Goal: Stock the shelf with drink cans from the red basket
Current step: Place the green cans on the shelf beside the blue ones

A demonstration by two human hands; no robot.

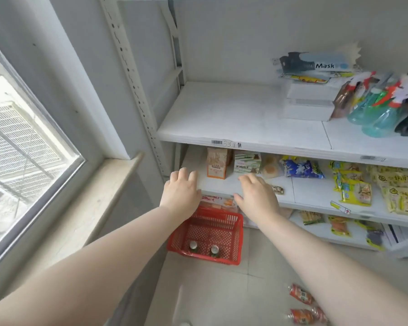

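Below, the red basket point(231, 231) holds two drink cans point(193, 246).

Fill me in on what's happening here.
A person is stocking shelves. The left hand and right hand are both empty, fingers loose, at the front edge of the snack shelf. The red basket sits on the floor below with two cans standing in it. No cans show on that shelf.

Daylit window point(21, 149) left, pale stone sill point(99, 208), grey wall point(80, 67), light tiled floor point(210, 290).
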